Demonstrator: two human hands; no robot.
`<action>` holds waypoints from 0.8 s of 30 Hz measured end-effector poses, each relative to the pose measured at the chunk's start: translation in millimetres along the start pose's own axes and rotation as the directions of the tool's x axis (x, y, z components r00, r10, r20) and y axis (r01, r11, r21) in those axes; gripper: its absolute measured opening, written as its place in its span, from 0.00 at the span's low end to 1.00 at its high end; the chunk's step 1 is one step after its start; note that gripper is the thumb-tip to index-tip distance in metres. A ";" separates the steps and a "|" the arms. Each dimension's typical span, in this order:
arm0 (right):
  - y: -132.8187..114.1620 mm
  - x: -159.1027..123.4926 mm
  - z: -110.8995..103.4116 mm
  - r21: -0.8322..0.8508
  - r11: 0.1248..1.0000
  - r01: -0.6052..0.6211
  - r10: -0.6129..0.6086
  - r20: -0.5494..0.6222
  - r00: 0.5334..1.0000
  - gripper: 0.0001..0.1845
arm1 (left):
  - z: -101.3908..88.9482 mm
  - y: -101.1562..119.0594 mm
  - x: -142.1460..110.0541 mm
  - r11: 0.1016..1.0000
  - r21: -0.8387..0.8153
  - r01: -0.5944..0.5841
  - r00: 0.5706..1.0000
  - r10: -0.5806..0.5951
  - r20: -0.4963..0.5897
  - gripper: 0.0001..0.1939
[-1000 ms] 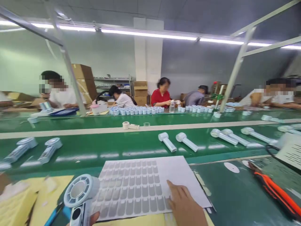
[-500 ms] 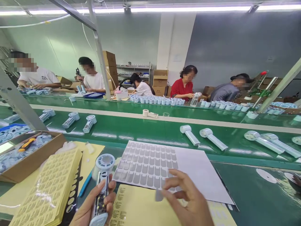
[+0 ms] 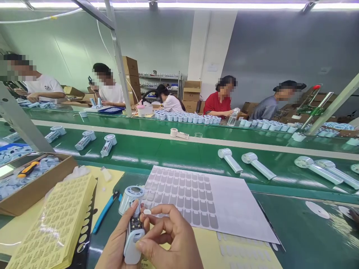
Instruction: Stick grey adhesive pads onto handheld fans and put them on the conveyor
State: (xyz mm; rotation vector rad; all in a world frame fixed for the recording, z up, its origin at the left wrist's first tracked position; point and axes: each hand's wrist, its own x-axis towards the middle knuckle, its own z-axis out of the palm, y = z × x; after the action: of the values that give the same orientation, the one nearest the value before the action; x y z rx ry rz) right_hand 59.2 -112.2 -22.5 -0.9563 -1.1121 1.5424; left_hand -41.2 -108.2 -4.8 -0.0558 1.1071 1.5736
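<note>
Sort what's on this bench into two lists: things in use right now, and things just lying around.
In use:
- left hand holding the handheld fan
- right hand, its fingers on the fan's handle
- sheet of grey stickers just beyond

Lying about:
- yellow label stack
- blue tweezers
- cardboard box
- fans on the belt

A: What do you see of the person?
B: Just the two hands, low in view: the left hand (image 3: 116, 248) and the right hand (image 3: 171, 239).
A: Gloves, rings, a watch?
B: Both are bare. No sleeve shows; the wrists run out at the bottom edge.
</note>
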 end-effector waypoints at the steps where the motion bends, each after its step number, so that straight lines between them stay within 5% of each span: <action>1: -0.5 0.3 0.3 0.000 1.000 0.005 -0.005 -0.001 1.000 0.20 | 0.4 0.0 0.7 1.000 -0.016 0.014 1.000 -0.014 0.002 0.09; 24: 0.1 4.1 1.9 -0.037 0.999 -0.001 -0.001 -0.040 0.999 0.17 | 10.4 0.5 -5.0 0.993 -0.064 0.096 0.995 -0.096 -0.006 0.07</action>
State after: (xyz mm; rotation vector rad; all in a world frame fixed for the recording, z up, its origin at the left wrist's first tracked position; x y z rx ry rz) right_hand 56.5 -108.6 -22.3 -1.0080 -1.1152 1.5011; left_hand -34.6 -105.1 4.1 -0.1574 1.0460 1.5236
